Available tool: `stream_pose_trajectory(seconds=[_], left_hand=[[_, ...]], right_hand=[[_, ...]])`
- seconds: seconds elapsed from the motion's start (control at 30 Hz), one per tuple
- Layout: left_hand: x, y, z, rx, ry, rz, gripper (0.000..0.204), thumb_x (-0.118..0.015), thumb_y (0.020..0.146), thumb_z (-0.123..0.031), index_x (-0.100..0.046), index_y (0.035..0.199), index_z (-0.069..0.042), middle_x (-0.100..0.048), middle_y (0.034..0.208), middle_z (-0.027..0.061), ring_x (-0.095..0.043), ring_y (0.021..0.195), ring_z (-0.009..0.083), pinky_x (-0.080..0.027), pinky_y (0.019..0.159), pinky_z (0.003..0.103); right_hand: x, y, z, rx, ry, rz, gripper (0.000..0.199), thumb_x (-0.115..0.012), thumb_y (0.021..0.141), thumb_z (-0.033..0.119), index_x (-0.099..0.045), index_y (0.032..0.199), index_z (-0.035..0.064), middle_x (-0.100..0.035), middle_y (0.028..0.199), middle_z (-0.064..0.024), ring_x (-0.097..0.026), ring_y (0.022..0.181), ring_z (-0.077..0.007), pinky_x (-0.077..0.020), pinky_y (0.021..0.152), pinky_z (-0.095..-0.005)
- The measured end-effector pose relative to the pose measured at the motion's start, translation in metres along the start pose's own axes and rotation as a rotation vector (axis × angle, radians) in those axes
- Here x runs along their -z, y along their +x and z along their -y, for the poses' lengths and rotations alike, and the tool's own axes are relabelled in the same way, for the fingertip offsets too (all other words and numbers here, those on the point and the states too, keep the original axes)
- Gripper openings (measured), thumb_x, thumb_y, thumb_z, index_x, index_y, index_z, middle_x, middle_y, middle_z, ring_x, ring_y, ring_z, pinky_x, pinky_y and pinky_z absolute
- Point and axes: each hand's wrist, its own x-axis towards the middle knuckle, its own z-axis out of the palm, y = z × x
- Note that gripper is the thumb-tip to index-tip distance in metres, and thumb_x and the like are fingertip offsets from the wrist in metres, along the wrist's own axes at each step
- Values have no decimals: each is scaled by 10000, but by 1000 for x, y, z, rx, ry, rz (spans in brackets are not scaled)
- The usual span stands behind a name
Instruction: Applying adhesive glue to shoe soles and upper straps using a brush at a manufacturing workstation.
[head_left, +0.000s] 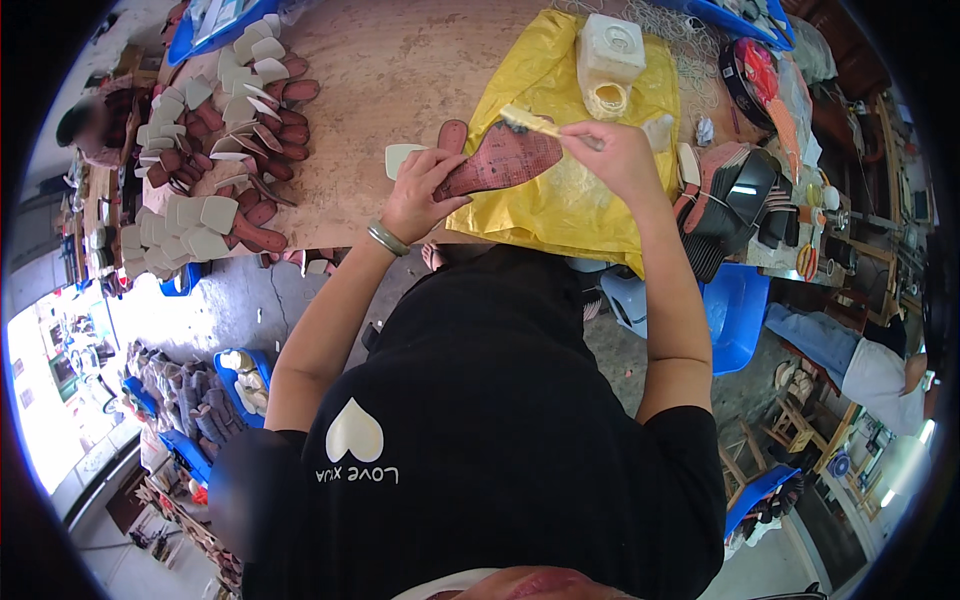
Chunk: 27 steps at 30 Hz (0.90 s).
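Note:
My left hand (420,195) is closed on the narrow end of a reddish-brown shoe sole (500,160) with a gridded face, its fingers on top. The sole is held over a yellow plastic sheet (540,215). My right hand (618,158) grips a flat brush (535,122) with a pale yellowish handle. The brush head lies at the sole's broad far end; whether the bristles touch it I cannot tell. Beyond them on the sheet is a whitish plastic jug (610,50) with a round mouth. Just past my left hand lies another reddish-brown piece (453,136) with a pale flap (402,158).
Rows of reddish soles with pale flaps (255,130) cover the table's left side. To the right are stacked dark soles (730,200), orange-handled scissors (807,260) and tangled string (685,40). A blue tub (735,315) stands below the table edge. Another person (880,370) is at right.

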Motion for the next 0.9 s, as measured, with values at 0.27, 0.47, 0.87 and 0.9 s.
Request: stream_pose_trajectory(seconds=[0.27, 0.47, 0.87, 0.9], left_hand=[[2, -10, 0, 19, 51, -27, 586, -781, 661, -205, -578, 1198, -89, -547, 1080, 97, -508, 1002, 306, -417, 898, 402], [0, -27, 5, 72, 50, -85, 601, -786, 637, -229, -583, 1191, -112, -553, 1091, 72, -508, 1015, 294, -413, 891, 402], [26, -37, 18, 112, 101, -240, 598, -796, 632, -229, -583, 1170, -79, -552, 1046, 103, -511, 965, 301, -420, 861, 391], [28, -42, 21, 132, 107, -256, 598, -796, 632, -229, -583, 1170, -79, -552, 1046, 103, -511, 965, 301, -420, 861, 391]], right_hand=[[-22, -1, 22, 146, -124, 97, 199, -699, 801, 226, -713, 931, 76, -683, 767, -98, -647, 644, -156, -488, 600, -265], [0, -21, -36, -130, -160, 20, 226, -692, 795, 270, -715, 911, 77, -694, 823, -119, -687, 776, -209, -509, 687, -277], [-19, 15, 17, 3, 102, -99, 210, -683, 835, 157, -691, 973, -1, -706, 854, -71, -623, 781, -73, -479, 722, -223], [-29, 27, 25, 26, 127, -72, 208, -681, 837, 155, -689, 975, -2, -706, 858, -74, -626, 784, -75, -480, 723, -225]])
